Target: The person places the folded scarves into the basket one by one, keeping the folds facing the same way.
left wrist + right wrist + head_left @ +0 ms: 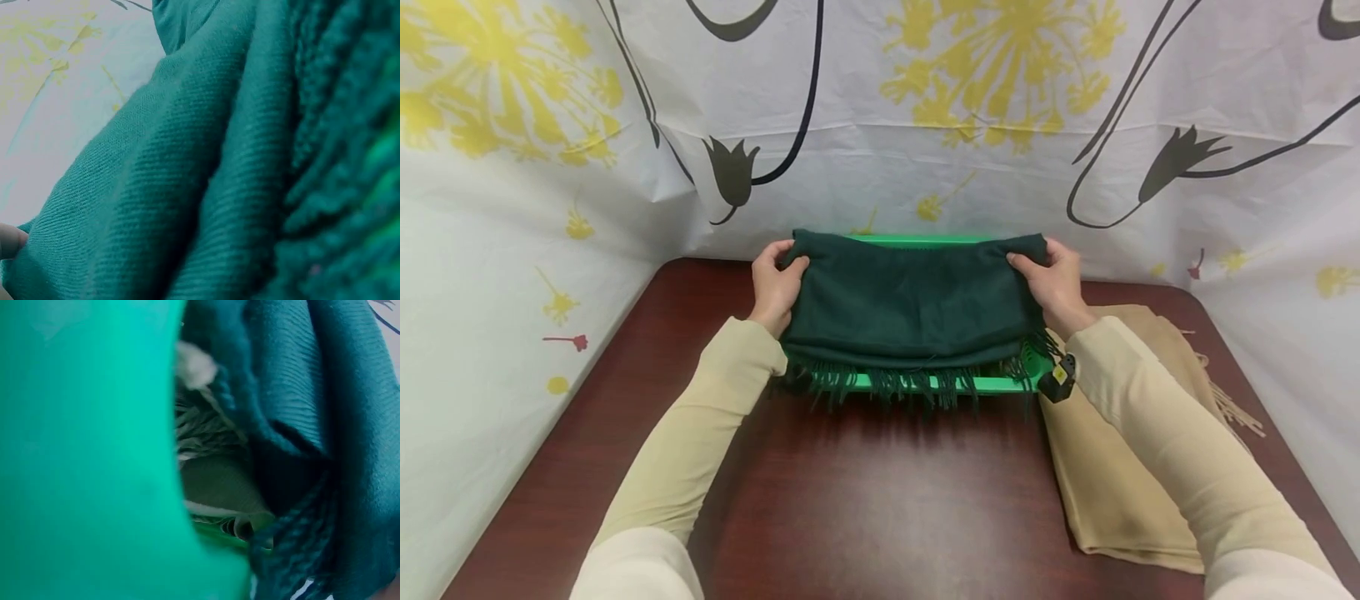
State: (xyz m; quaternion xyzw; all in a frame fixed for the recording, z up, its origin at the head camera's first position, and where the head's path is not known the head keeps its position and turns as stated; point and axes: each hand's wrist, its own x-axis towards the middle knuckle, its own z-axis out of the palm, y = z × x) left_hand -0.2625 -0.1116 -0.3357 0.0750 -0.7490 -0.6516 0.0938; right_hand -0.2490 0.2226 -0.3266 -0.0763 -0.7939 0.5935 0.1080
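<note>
A folded dark green scarf (917, 300) with a fringed lower edge is held over a bright green basket (925, 384). My left hand (777, 283) pinches its upper left corner, thumb in front. At the upper right corner my right hand (1056, 283) grips it the same way. The fringe hangs across the basket's front rim. In the left wrist view the ribbed folds of the scarf (156, 150) fill most of the picture. Beneath the scarf, the right wrist view shows pale fringe and greyish cloth (219, 481) inside the basket, beside its green wall (87, 456).
A folded tan scarf (1120, 475) with fringe lies on the right of the dark red-brown table (865, 492), partly under my right forearm. A white curtain (850, 158) with yellow and grey flower prints hangs behind and along both sides.
</note>
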